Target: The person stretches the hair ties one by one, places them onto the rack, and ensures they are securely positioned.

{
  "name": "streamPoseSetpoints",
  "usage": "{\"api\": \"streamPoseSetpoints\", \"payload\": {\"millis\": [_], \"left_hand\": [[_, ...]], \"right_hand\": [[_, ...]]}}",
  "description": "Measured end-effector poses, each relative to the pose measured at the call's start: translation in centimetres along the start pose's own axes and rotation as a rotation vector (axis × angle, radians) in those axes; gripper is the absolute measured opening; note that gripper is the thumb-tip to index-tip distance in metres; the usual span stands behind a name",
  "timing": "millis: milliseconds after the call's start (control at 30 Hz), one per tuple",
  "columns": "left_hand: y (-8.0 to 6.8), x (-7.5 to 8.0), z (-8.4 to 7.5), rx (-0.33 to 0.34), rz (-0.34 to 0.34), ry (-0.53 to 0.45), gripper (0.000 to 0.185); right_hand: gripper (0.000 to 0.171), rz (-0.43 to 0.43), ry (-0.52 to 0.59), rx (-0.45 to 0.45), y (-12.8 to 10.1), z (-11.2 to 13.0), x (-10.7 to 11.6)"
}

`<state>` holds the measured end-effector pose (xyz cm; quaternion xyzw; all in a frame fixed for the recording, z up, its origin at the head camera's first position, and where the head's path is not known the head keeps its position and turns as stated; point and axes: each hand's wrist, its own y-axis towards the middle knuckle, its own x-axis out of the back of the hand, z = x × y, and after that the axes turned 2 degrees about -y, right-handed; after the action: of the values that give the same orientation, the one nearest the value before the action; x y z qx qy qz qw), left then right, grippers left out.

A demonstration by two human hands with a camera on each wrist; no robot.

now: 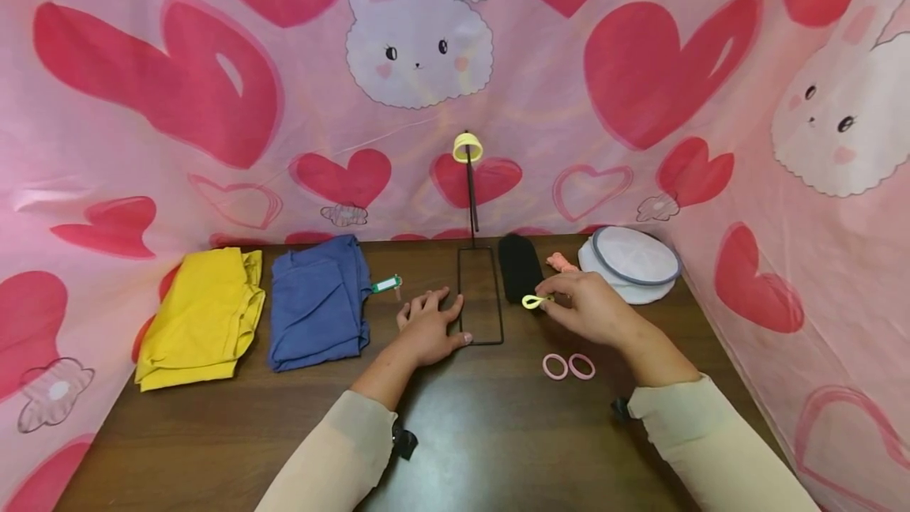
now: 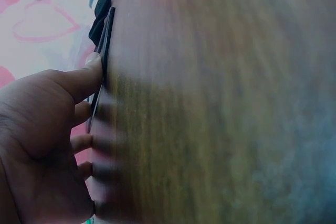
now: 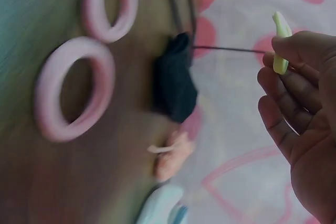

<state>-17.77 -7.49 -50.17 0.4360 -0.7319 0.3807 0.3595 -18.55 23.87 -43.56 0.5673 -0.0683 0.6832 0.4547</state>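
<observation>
My right hand point(image 1: 586, 306) pinches a pale yellow hair tie point(image 3: 281, 43) between thumb and fingertips, above the table beside the black cloth item point(image 1: 520, 269). The hair tie is squeezed into a narrow loop. My left hand point(image 1: 429, 330) lies with fingers spread at the left side of a black wire stand point(image 1: 500, 299), its thumb on the front corner of the base. In the left wrist view the thumb point(image 2: 86, 80) and fingertips touch the thin wire. Yellow bands point(image 1: 467, 147) hang at the top of the stand's upright. Two pink hair ties point(image 1: 569, 367) lie near my right forearm.
At the left lie a folded yellow cloth point(image 1: 202, 318) and a folded blue cloth point(image 1: 317, 303), with a green key tag point(image 1: 387, 284) beside it. A coral cord bundle point(image 1: 562, 261) and a white mesh bag point(image 1: 633, 263) sit back right. Pink patterned curtain point(image 1: 540, 85) surrounds the table.
</observation>
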Motion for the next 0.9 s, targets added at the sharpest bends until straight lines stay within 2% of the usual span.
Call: {"api": "streamPoseSetpoints", "payload": {"millis": [400,633,900], "left_hand": [[-0.1,0.0,-0.1,0.004,0.003,0.001,0.077],[-0.1,0.0,0.0,0.005,0.002,0.001,0.077],[0.0,0.0,0.0,0.009,0.002,0.001,0.077]], "right_hand": [[0.016,-0.206,-0.016,0.123,3.1,3.2,1.4],[0.017,-0.257,-0.009,0.139,4.9,5.1,2.9],[0.018,-0.315,0.022,0.220,7.0,7.3,4.3]]}}
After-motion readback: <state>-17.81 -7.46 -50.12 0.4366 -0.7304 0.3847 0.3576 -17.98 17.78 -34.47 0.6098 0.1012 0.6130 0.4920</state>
